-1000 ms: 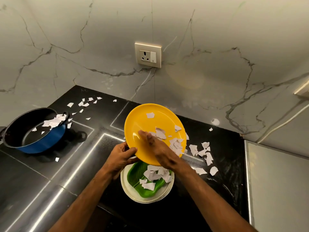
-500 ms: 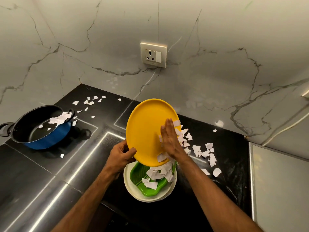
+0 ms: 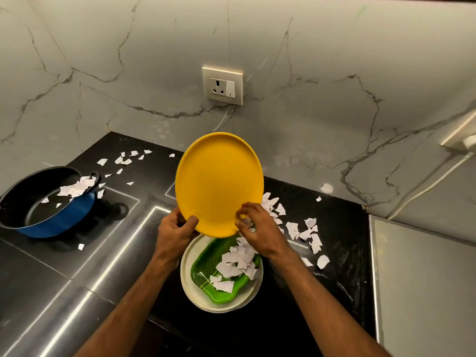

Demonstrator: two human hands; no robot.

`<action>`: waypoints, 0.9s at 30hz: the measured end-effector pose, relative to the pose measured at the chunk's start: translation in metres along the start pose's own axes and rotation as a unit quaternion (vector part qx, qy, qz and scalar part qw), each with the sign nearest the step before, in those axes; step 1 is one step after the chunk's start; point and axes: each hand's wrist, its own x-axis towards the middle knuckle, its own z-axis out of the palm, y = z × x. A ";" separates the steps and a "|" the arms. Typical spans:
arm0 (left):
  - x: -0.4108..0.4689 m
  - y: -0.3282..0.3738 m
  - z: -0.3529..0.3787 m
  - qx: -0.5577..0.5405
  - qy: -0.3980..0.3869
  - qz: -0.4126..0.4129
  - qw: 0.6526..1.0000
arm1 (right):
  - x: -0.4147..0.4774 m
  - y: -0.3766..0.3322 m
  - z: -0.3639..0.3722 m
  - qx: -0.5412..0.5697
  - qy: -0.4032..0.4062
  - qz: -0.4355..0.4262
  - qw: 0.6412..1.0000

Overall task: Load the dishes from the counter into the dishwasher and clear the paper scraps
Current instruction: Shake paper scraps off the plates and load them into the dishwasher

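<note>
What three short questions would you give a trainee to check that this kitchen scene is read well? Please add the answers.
1. True or false: the yellow plate lies flat on the counter.
2. Where is the heap of paper scraps below the yellow plate? A) in the green tray B) in a glass C) in a drawer
3. Fill the gap: the green tray rests on a ___ plate.
Key: 1 false, the left hand holds it tilted above the counter. 2 A. 3 white, it is the white plate.
</note>
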 end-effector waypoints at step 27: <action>-0.017 0.024 -0.013 0.028 -0.133 -0.039 0.990 | -0.130 -0.018 -0.076 0.296 0.326 0.219 0.871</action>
